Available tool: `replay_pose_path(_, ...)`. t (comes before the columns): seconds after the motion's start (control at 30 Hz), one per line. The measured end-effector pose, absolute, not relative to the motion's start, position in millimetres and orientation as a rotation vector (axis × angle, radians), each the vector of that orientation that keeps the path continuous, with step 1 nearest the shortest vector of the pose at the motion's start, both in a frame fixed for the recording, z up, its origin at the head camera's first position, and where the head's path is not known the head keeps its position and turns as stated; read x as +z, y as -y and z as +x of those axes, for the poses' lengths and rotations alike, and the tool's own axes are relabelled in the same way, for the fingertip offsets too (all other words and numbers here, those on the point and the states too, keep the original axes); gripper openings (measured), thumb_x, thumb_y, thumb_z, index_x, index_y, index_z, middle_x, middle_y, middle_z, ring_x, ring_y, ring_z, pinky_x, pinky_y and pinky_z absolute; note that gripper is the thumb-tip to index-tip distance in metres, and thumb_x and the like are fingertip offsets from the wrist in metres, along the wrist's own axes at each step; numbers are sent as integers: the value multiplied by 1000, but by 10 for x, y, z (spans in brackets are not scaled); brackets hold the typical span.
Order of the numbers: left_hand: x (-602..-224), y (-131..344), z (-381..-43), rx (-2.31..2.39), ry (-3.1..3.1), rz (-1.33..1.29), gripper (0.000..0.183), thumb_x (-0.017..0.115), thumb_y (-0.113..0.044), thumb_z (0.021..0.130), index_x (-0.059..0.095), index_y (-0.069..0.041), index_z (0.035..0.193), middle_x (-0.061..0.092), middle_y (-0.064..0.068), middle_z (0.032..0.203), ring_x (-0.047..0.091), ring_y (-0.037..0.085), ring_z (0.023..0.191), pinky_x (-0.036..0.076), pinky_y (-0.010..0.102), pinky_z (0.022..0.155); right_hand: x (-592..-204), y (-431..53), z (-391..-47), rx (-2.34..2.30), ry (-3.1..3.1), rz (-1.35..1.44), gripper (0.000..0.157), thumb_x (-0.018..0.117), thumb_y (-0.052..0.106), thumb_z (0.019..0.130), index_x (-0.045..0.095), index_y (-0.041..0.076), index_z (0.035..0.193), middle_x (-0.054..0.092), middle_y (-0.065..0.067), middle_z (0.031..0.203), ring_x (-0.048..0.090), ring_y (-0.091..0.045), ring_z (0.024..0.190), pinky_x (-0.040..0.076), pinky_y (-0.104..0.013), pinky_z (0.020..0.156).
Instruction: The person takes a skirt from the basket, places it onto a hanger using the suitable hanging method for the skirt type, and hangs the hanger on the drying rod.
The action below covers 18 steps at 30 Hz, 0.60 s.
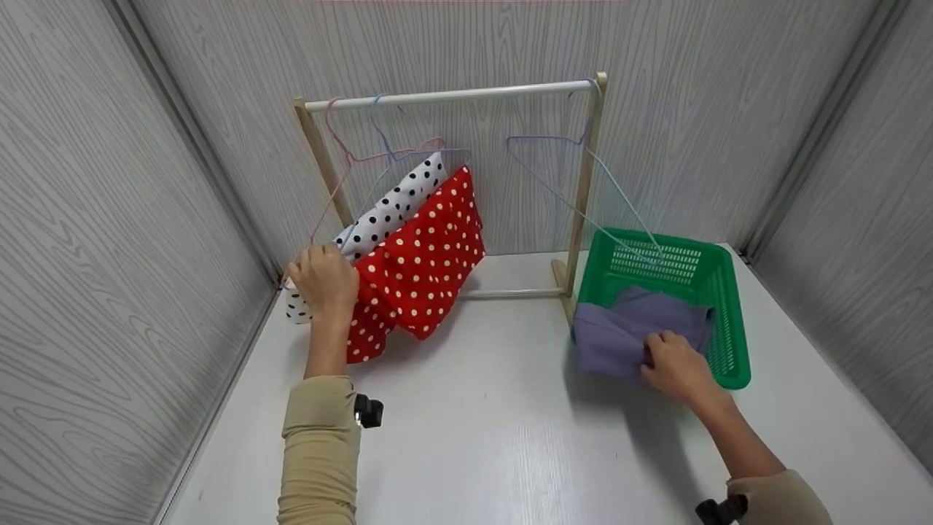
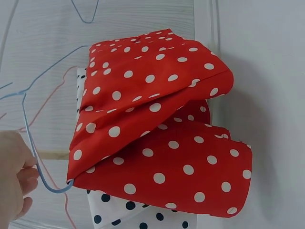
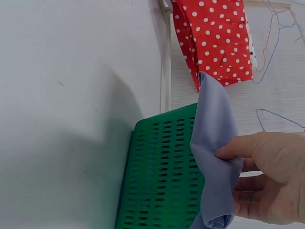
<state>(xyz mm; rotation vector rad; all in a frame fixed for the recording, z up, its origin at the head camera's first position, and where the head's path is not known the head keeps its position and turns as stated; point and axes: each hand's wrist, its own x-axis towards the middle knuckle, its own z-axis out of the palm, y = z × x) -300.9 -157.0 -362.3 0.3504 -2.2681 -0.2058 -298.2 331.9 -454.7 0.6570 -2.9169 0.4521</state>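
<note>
My left hand (image 1: pixel 323 277) grips the lower corner of a blue hanger (image 2: pixel 32 143) that hangs at the left of a rack. Over that hanger drapes a red cloth with white dots (image 1: pixel 423 255). Behind it, a white cloth with black dots (image 1: pixel 393 211) hangs on a pink hanger (image 1: pixel 332 131). On the right, my right hand (image 1: pixel 674 364) pinches a purple cloth (image 1: pixel 616 335) between thumb and fingers. This cloth lies bunched over the front left rim of a green basket (image 1: pixel 732 321), part of it outside.
The rack has a white rail (image 1: pixel 452 95) on wooden posts, with a low crossbar near the table (image 1: pixel 474 437). A purple hanger (image 1: pixel 543 137) and a pale green hanger (image 1: pixel 619 189) hang bare at its right end, reaching over the basket. Grey wood-patterned walls (image 1: pixel 838 182) enclose the table.
</note>
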Motion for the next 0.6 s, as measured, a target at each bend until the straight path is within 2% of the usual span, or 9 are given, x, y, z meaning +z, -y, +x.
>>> replay_pose_path(0.27,-3661,1228,-3031,-78,2119,41,14,50,3,80,63,8,79,60,20,77,51,35,73,37,43,66,-4485,-3373,-3001,473,2967,652,27,65,9,78,57,-7,99,53,-18,88,52,-35,83,45,-51,66)
replay_pose_path(0.43,-3678,828,-3034,-86,2092,-174,11,54,0,79,64,4,80,61,16,78,53,32,73,38,40,66,-4446,-3381,-3014,485,2993,662,25,64,9,78,58,-5,98,53,-16,87,52,-34,83,45,-50,66)
replay_pose_path(0.6,-3853,311,-3024,-169,2190,-418,8,60,-5,80,67,-1,79,62,10,73,54,25,70,40,35,66,-4420,-3399,-3017,499,3002,694,21,64,9,78,58,-3,95,53,-13,85,52,-31,80,45,-49,66)
